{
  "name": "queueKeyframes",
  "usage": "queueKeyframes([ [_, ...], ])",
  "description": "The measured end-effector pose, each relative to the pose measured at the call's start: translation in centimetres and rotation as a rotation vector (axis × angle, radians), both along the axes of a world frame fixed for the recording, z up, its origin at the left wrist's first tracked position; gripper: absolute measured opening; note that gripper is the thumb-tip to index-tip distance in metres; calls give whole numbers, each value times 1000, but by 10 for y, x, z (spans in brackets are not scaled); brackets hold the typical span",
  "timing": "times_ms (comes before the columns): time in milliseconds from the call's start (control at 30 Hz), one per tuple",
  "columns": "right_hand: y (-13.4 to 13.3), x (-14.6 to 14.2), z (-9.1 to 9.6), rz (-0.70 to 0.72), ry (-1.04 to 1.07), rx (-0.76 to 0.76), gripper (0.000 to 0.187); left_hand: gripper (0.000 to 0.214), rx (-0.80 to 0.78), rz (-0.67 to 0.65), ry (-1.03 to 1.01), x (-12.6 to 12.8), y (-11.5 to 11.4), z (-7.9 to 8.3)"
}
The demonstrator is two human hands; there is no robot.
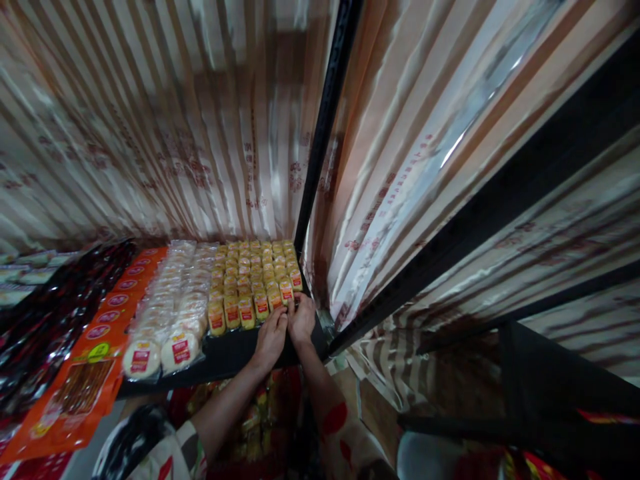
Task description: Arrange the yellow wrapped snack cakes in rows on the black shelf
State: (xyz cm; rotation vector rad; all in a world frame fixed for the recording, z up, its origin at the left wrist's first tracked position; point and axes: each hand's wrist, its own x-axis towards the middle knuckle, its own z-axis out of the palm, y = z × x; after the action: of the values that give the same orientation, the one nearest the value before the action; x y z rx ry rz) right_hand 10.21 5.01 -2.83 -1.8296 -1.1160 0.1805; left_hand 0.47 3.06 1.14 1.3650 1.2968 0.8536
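Small yellow snack packs (261, 305) with red-and-yellow labels stand in tight rows on a dark shelf (235, 347). At the front right end of these rows, my left hand (273, 335) and my right hand (302, 319) come close together. Both hands have bent fingers at the lower part of one snack pack (286, 291), the left at its lower edge and the right along its right side. Their fingertips are partly hidden. Beside the yellow rows, to the left, lie two rows of round white packaged cakes (181, 348) in clear wrap.
Long orange packets (85, 373) and dark shiny packets (60, 300) fill the shelf further left. A black upright post (320, 140) rises behind the right corner. Striped printed curtains (240, 133) hang at the back and right. A lower level holds more yellow packs (250, 427).
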Motion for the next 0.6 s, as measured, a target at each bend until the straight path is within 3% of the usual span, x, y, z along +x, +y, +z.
queueKeyframes([
  [367, -2, -2, 2, 11, -54, -74, 22, 29, 1, -33, -38, -1, 1, -7],
  [600, -5, -1, -6, 14, -59, 30, 33, 23, 83, -15, -15, -15, -15, -9],
])
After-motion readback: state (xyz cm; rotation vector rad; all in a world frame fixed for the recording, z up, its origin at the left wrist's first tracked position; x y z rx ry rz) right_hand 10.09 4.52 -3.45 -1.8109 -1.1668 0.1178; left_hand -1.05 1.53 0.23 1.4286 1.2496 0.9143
